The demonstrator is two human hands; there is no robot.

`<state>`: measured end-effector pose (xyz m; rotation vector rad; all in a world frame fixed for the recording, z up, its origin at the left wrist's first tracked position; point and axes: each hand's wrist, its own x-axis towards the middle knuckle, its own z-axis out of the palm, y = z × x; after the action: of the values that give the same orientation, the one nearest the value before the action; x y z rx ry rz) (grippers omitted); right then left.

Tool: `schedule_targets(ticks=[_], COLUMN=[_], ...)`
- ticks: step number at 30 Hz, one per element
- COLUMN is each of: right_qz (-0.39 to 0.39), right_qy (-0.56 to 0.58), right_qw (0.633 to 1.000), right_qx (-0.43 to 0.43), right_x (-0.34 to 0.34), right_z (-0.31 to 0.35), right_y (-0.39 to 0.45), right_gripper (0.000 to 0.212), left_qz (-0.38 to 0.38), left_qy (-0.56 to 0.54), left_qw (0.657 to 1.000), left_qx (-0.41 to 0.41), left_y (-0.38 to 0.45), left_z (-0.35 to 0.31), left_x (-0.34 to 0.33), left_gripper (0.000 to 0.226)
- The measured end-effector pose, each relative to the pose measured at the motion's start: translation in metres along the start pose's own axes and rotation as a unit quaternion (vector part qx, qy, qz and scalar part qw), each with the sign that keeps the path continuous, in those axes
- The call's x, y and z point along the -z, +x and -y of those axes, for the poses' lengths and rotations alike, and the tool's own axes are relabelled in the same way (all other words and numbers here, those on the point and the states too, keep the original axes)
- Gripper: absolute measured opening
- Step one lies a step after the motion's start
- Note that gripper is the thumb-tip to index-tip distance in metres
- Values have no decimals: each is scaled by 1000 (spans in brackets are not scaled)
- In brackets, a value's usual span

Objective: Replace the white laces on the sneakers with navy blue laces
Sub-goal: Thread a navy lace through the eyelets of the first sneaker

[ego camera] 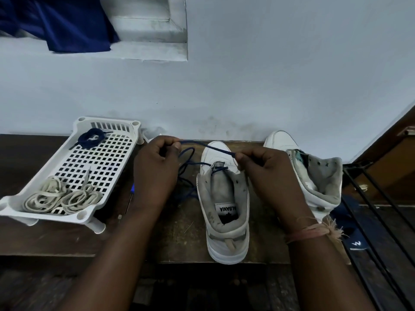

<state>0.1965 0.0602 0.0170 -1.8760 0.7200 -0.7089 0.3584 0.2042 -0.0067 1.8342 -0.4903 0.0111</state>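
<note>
While both hands, left hand [157,167] and right hand [267,169], pinch the navy blue cord lace [208,147] taut above the white leather sneaker [224,198] on the dark wooden table [175,234], only the lowest eyelets seem threaded; next, feed an end through the following eyelet.

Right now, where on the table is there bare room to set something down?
Bare wood shows at the table's front-left corner, before the white tray, and a narrow strip between the tray and the near sneaker. It is crowded by the wall, where both hands stretch the navy lace.

Dim, flat light, soft shadows, bowed edges (wide-angle), slight blur
</note>
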Motion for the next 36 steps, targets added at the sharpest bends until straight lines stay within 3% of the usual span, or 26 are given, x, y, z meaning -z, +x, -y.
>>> schedule_targets(ticks=[2, 4, 7, 10, 15, 19, 21, 23, 25, 28, 32, 36], right_qz=[16, 24, 17, 6, -13, 52, 53, 47, 36, 31, 24, 23], right_qy=[-21, -51, -43, -33, -59, -124, -136, -146, -141, -93, 73, 123], right_qw=[1000, 998, 998, 999, 998, 984, 979, 978, 978, 978, 954, 943], right_qx=[4, 24, 37, 35, -21, -119, -142, -140, -147, -186, -289, -310], right_x=[-4, -8, -13, -13, -18, -18, -19, -19, -16, -10, -7, -9], right_z=[0, 3, 9, 12, 6, 5, 2, 1, 0, -6, -16, -24], right_y=[1, 0, -2, -4, -5, -3, -4, -5, -5, -4, -1, 1], right_gripper=[31, 38, 25, 17, 17, 33, 24, 13, 16, 17, 12, 11], left_qz=[12, 43, 153, 202, 188, 169, 159, 165, 184, 187, 194, 185], left_qy=[9, 26, 122, 224, 232, 270, 321, 335, 325, 312, 305, 282], left_qw=[1000, 996, 960, 920, 929, 938, 927, 921, 923, 927, 928, 939], left_qx=[-13, -71, -198, -249, -218, -137, -115, -107, -94, -92, -87, -74], left_y=[-1, -3, -12, -19, -18, -22, -26, -34, -40, -35, -34, -35], left_z=[-6, -19, -39, -40, -40, -46, -48, -47, -44, -36, -33, -30], left_x=[-1, -1, -8, -17, -19, -23, -28, -35, -40, -42, -43, -47], left_gripper=[17, 37, 46, 38, 30, 18, 16, 20, 35, 33, 25, 28])
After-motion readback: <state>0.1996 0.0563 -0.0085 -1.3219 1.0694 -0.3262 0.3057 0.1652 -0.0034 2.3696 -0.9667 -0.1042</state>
